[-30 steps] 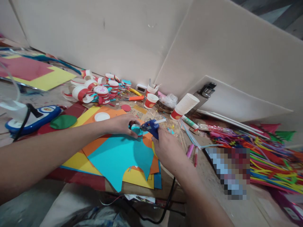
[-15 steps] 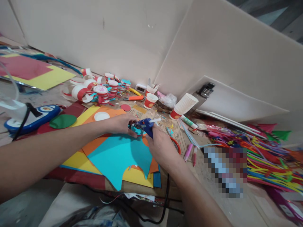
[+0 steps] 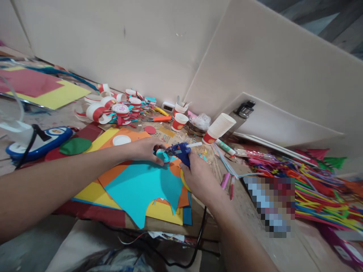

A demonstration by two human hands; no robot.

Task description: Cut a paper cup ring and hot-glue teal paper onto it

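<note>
My right hand is wrapped round the handle of a blue hot glue gun, a white glue stick poking out of its back. The gun's nozzle points left, at a small round paper cup piece with a turquoise top. My left hand grips that piece from the left, thumb near me and fingers behind, partly hiding it. Whether the nozzle touches the piece I cannot tell. Beneath both hands lie a cut turquoise sheet and orange and yellow sheets.
Finished-looking cup drums crowd the back left. Behind my hands stand a paper cup, a cup stack and a utility knife. Markers and pipe cleaners lie right. A black cord hangs over the front edge.
The glue gun and my right hand have shifted a little to the right, drawing the nozzle back across the cup piece. More of its turquoise top shows; my left hand stays nearly still.
</note>
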